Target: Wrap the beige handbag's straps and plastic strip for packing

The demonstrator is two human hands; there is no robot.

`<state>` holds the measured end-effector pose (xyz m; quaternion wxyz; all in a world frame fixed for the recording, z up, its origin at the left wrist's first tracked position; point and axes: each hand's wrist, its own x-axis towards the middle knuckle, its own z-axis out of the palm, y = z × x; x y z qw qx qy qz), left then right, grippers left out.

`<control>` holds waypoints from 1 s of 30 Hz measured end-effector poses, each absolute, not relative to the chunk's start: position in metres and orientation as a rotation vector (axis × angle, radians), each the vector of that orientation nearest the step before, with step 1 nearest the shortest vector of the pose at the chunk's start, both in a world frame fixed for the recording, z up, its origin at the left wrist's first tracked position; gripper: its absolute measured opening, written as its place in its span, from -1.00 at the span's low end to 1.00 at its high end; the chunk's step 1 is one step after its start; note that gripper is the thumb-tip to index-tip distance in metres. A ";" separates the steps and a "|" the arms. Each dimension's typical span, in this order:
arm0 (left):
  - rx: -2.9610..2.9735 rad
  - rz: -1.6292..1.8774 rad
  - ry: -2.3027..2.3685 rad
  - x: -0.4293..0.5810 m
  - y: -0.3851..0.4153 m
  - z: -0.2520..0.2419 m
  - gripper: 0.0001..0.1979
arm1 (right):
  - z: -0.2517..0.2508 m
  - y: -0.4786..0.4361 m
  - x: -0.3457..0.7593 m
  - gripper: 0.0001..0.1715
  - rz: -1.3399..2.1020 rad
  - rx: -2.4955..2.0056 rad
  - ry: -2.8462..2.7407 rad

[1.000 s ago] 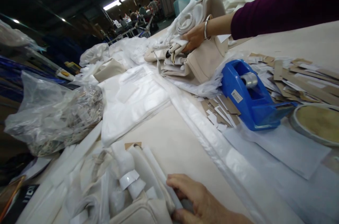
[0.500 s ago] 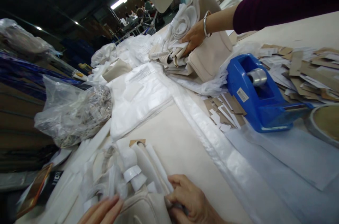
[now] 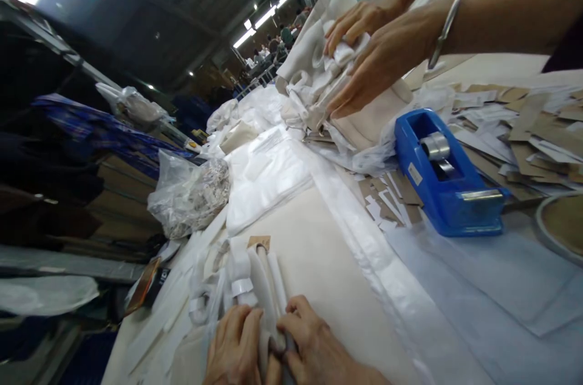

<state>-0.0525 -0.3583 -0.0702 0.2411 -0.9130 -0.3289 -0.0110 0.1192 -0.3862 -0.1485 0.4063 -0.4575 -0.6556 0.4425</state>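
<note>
Pressing down on the bag (image 3: 263, 279), the left hand (image 3: 234, 345) has come fully into view; half a second ago only its fingers showed at the lower edge, and in the earliest frame it was out of sight. Its fingers lie close together and bent over the bag, thumb toward the right hand; whether it grips cannot be told. The right hand (image 3: 316, 345) stays at the bag's right edge, half closed, thumb and fingers pinching the material. The bag lies at the near end of the table (image 3: 337, 251), its wrapped strap (image 3: 243, 282) on the left.

Farther off, a co-worker now has two hands (image 3: 382, 63) on another bag (image 3: 373, 118), where one showed before. The pale piece that hung at the top has gone from view.

For room, a bare strip of table runs along the bag's right side, bounded by a long plastic strip (image 3: 364, 239) and, at the far end, by a stack of plastic sleeves (image 3: 271, 175). The tape dispenser (image 3: 450, 190) stands well apart, beyond the plastic strip. To the left, pale strips (image 3: 175, 300) crowd the bag as far as the table's edge.
</note>
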 end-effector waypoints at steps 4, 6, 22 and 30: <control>-2.535 -0.147 -0.972 -0.053 -0.368 -0.059 -0.60 | -0.137 -0.388 0.120 -0.63 1.040 -1.153 -1.893; -2.566 -0.196 -1.014 -0.052 -0.375 -0.052 -0.60 | -0.134 -0.388 0.116 -0.68 0.957 -1.124 -1.968; -2.652 -0.170 -1.268 -0.086 -0.395 -0.028 -0.56 | -0.118 -0.364 0.065 -0.81 0.532 -0.918 -2.337; -2.608 -0.212 -1.325 -0.091 -0.402 -0.026 -0.60 | -0.129 -0.367 0.033 -0.86 0.627 -1.173 -2.168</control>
